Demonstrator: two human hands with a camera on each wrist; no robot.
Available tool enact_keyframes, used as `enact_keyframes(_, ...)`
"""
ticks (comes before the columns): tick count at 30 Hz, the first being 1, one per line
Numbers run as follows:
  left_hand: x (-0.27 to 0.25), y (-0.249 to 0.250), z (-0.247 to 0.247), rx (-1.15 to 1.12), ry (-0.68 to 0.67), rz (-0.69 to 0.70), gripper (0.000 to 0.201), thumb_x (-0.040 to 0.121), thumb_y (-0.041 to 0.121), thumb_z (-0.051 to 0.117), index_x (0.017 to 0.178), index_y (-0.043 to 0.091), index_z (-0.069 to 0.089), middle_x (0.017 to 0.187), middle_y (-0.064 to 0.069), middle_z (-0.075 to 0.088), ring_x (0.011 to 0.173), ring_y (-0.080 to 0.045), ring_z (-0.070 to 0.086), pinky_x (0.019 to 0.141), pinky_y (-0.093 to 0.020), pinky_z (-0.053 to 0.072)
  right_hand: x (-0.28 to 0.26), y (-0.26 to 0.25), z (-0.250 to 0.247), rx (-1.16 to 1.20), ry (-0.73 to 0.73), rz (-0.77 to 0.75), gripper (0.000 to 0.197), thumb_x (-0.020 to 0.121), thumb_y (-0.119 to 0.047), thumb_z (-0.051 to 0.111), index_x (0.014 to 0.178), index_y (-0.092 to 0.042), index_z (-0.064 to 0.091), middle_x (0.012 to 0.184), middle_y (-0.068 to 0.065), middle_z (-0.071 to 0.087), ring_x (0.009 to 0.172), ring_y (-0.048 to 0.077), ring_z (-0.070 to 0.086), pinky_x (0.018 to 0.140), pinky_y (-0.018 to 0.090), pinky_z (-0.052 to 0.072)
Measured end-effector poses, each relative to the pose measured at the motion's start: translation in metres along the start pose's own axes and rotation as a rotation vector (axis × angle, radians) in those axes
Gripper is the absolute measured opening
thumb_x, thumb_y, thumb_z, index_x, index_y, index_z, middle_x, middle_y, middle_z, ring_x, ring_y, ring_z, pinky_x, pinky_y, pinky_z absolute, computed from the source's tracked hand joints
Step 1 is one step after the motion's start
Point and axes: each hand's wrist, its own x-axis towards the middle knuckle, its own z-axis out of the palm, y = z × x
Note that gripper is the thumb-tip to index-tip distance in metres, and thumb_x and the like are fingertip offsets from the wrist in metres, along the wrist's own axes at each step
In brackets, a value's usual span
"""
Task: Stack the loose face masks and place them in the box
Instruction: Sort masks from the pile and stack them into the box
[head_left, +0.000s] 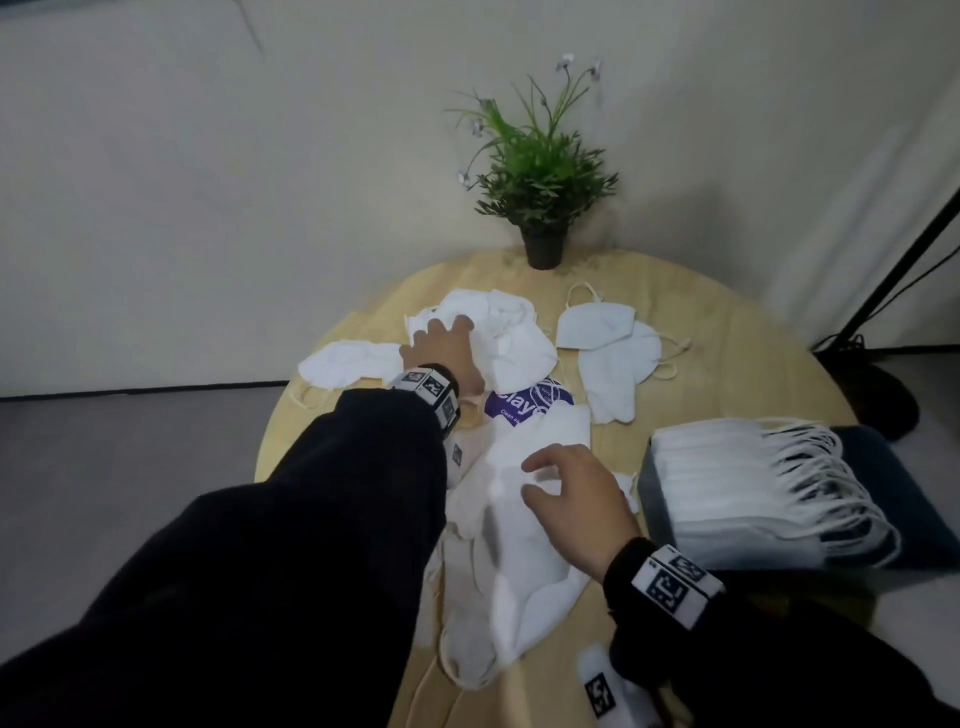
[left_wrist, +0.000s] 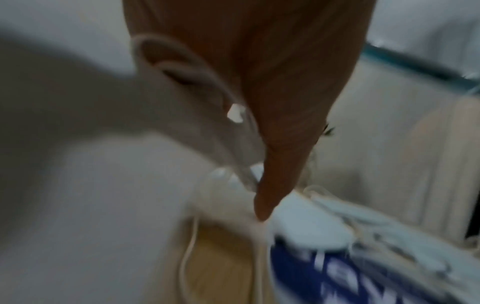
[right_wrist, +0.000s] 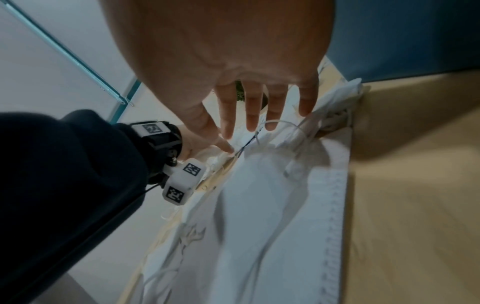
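Box (head_left: 727, 499) already well filled; loose masks (head_left: 519, 338) still strewn over the surface (head_left: 727, 353); left hand (head_left: 447, 353) fingers relaxed on one, right hand (head_left: 576, 499) spread wide above the near pile (head_left: 514, 571)

Purple label (head_left: 530, 402) just right of the left hand (head_left: 447, 353), half buried under white masks: white letters "clay", cut off after that, with a smaller line beneath starting "Clean", the rest hidden. Same label (left_wrist: 363, 273) in the left wrist view, white lettering too blurred to read. Black-and-white square code markers on both wristbands (head_left: 675, 582), no readable characters. Nothing else legible.
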Motion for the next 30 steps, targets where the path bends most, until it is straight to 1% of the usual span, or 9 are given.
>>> enact_keyframes(6,-0.048,0.004,-0.058,-0.675,0.105,0.139,0.076,0.080,0.023,0.076,0.145,0.033,0.038,0.120,-0.002,0.064,0.100,-0.027,0.066,0.082,-0.038,0.055,-0.003,-0.020,-0.015,0.611,0.110,0.080,0.038,0.093,-0.033,0.075,0.128,-0.026,0.060,0.125,-0.009,0.062,0.119,0.011,0.060,0.091,0.024,0.046)
enact_keyframes(10,-0.097,0.016,-0.073,-1.416,-0.356,0.353,0.067,0.080,0.012,0.053,0.145,0.023,0.044,0.134,-0.015,0.067,0.115,-0.030,0.067,0.096,-0.042,0.055,-0.004,-0.028,-0.019,0.917,0.130,0.139,0.076,0.079,-0.054,0.081,0.144,-0.036,0.046,0.139,-0.005,0.056,0.127,0.011,0.057,0.107,0.037,0.047)
enact_keyframes(12,-0.110,0.018,-0.064,-1.552,-0.688,0.420,0.071,0.080,0.011,0.045,0.151,0.011,0.043,0.142,-0.023,0.059,0.127,-0.039,0.058,0.108,-0.050,0.047,-0.003,-0.029,-0.022,0.982,0.118,0.165,0.080,0.073,-0.054,0.082,0.143,-0.035,0.049,0.139,-0.005,0.061,0.126,0.015,0.061,0.108,0.043,0.049)
enact_keyframes(14,-0.107,0.020,-0.050,-1.374,-0.804,0.444,0.066,0.085,0.014,0.040,0.150,0.005,0.048,0.147,-0.020,0.056,0.134,-0.042,0.053,0.116,-0.055,0.038,-0.002,-0.028,-0.027,0.965,0.150,0.169,0.050,0.085,-0.030,0.081,0.131,-0.021,0.063,0.121,0.000,0.075,0.111,0.021,0.072,0.098,0.048,0.058)
enact_keyframes(17,-0.091,0.030,-0.045,-0.925,-0.469,0.425,0.039,0.101,0.034,0.046,0.132,0.028,0.069,0.134,-0.001,0.069,0.125,-0.031,0.062,0.113,-0.054,0.042,-0.001,-0.021,-0.033,0.869,0.255,0.219,0.010,0.091,-0.011,0.075,0.101,-0.012,0.072,0.097,0.009,0.079,0.096,0.034,0.075,0.085,0.054,0.062)
enact_keyframes(20,-0.056,0.039,-0.038,-0.900,-0.172,0.261,0.029,0.103,0.039,0.055,0.125,0.028,0.071,0.119,0.003,0.073,0.102,-0.017,0.068,0.091,-0.037,0.051,-0.002,-0.016,-0.031,0.920,0.290,0.249,0.011,0.093,-0.018,0.072,0.102,-0.011,0.069,0.100,0.011,0.077,0.097,0.035,0.074,0.088,0.052,0.061)
enact_keyframes(23,-0.027,0.040,-0.016,-0.149,-0.130,0.342,0.036,0.095,0.027,0.067,0.131,0.026,0.066,0.129,0.002,0.068,0.118,-0.023,0.064,0.097,-0.039,0.051,-0.003,-0.017,-0.029,0.905,0.334,0.203,0.014,0.094,-0.022,0.071,0.102,-0.012,0.066,0.101,0.009,0.075,0.097,0.033,0.072,0.086,0.049,0.060)
enact_keyframes(25,-0.020,0.043,0.000,0.235,-0.156,0.384,0.023,0.089,0.022,0.065,0.111,0.023,0.068,0.111,0.001,0.068,0.114,-0.028,0.064,0.090,-0.039,0.047,-0.005,-0.019,-0.030,0.862,0.355,0.155,0.011,0.094,-0.022,0.072,0.099,-0.015,0.065,0.098,0.006,0.074,0.095,0.028,0.071,0.086,0.047,0.059)
enact_keyframes(30,-0.040,0.045,0.004,0.383,0.025,0.446,0.010,0.090,0.015,0.053,0.086,0.019,0.060,0.092,-0.003,0.070,0.087,-0.028,0.065,0.079,-0.035,0.040,-0.006,-0.016,-0.032,0.869,0.338,0.173,0.022,0.090,-0.011,0.075,0.108,-0.016,0.063,0.104,0.005,0.074,0.098,0.024,0.072,0.091,0.046,0.060)
